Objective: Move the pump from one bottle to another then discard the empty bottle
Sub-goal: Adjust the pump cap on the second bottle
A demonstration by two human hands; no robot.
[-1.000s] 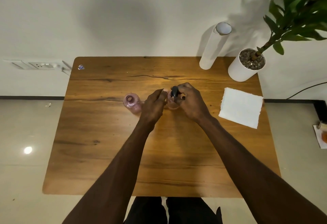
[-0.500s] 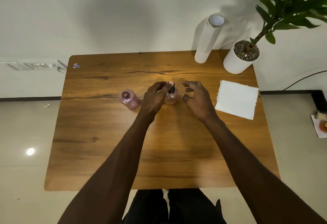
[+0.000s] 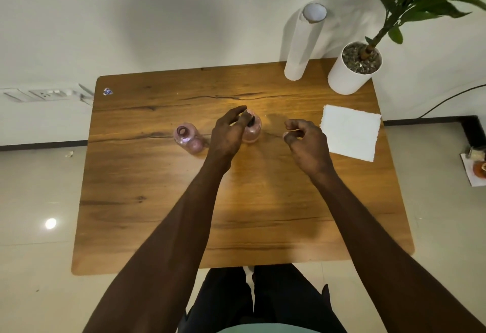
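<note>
Two small pink bottles stand on the wooden table (image 3: 236,222). The left bottle (image 3: 187,136) has an open neck with no pump. The middle bottle (image 3: 253,132) carries the black pump (image 3: 251,121) on top. My left hand (image 3: 227,132) rests against that bottle's left side, its fingertips touching the pump head. My right hand (image 3: 306,140) hovers to the right of the bottle, apart from it, fingers loosely curled around nothing.
A folded white cloth (image 3: 351,132) lies at the table's right. A white roll (image 3: 303,43) and a potted plant (image 3: 353,69) stand at the back right corner. The wall runs behind the table, with a socket strip (image 3: 47,93) at left.
My right hand has let go of the pump and drawn away to the right. My left hand stays on the pumped bottle.
</note>
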